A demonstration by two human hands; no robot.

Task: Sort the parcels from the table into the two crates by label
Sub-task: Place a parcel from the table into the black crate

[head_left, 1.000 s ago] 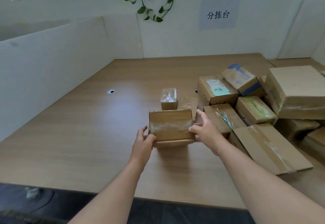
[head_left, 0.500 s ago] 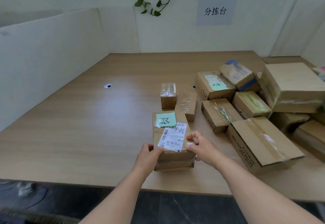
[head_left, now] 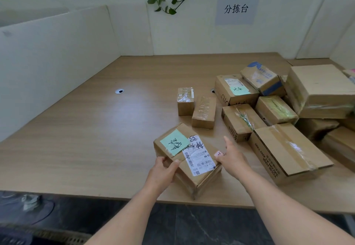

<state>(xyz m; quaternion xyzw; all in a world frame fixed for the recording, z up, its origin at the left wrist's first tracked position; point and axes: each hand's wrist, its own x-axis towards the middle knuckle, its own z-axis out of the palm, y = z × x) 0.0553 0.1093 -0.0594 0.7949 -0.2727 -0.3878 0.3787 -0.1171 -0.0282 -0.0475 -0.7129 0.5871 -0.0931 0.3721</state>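
Head view: the person's left grip clasped the near-left corner of a parcel, thumb on top and fingers wrapped round the side. The right grip stayed unclenched at the parcel's right edge, forefinger stretched forward, thumb touching the corner, holding nothing. The parcel sat askew at the front edge of the desk, with a green note and a white shipping label facing up. Whether it rested or was lifted could not be told. The note's handwriting was illegible. A pile of boxes ran off the frame at right.
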